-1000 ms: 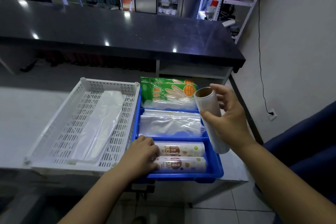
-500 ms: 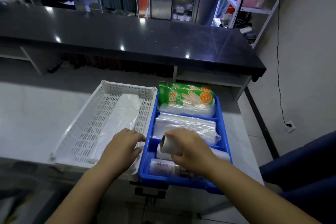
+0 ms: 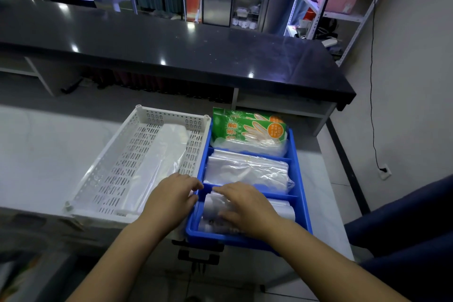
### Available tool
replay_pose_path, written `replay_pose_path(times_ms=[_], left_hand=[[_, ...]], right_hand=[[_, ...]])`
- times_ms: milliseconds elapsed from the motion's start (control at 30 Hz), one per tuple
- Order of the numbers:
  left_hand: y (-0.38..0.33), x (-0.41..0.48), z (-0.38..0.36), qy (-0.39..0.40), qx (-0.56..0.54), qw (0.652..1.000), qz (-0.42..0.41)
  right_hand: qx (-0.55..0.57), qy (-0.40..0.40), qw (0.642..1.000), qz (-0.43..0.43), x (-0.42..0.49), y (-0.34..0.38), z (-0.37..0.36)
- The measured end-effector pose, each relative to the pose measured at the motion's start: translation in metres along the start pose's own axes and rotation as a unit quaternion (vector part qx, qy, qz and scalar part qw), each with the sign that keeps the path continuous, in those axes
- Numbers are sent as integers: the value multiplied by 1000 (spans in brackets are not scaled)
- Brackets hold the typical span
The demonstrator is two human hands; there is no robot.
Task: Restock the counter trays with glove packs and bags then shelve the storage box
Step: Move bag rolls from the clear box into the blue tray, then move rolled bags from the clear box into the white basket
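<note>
The roll (image 3: 215,206) has come down into the blue tray's (image 3: 300,193) nearest compartment, the right hand (image 3: 245,206) lying loosely over it, while the left hand (image 3: 171,197) rests open-fingered on the tray's near-left corner.

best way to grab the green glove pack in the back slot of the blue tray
Pinch the green glove pack by its printed top edge, coming from above. It leans against the back wall of the blue tray, and that edge sticks up past the rim; the tray walls block its sides.
</note>
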State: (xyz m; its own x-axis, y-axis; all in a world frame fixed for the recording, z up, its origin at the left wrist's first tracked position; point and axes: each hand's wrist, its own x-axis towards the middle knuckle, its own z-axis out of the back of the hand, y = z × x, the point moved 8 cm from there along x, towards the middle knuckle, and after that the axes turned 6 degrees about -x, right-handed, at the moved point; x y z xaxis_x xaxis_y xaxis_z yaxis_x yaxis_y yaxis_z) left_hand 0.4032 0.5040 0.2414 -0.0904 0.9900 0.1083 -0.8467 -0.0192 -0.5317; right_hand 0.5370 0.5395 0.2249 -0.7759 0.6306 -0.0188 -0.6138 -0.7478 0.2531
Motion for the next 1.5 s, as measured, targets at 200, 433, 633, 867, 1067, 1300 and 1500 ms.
replay_pose_path(times_ms=[200, 433, 633, 867, 1067, 1300, 1500], left_hand=[[-12, -16, 5, -30, 5, 999, 25], [-15, -54, 0, -46, 36, 995, 84], [2, -98, 25, -71, 59, 990, 111], [54, -159, 83, -130, 70, 978, 145], [138, -252, 144, -150, 84, 968, 181], [256, -362, 209, -152, 125, 943, 268], [333, -451, 232, -202, 67, 899, 383]], right_hand=[[8, -56, 995, -77, -37, -53, 35], [-17, -29, 999, -27, -42, -52, 39], [-82, -67, 991, 77, -31, 7, 41], [-120, -70, 978, 154, -5, 105, 32], [-121, -83, 972, 184, 42, 229, -1], [-86, -66, 964, 242, 84, 383, -55], [-90, 14, 951, 295, 110, 462, -115]])
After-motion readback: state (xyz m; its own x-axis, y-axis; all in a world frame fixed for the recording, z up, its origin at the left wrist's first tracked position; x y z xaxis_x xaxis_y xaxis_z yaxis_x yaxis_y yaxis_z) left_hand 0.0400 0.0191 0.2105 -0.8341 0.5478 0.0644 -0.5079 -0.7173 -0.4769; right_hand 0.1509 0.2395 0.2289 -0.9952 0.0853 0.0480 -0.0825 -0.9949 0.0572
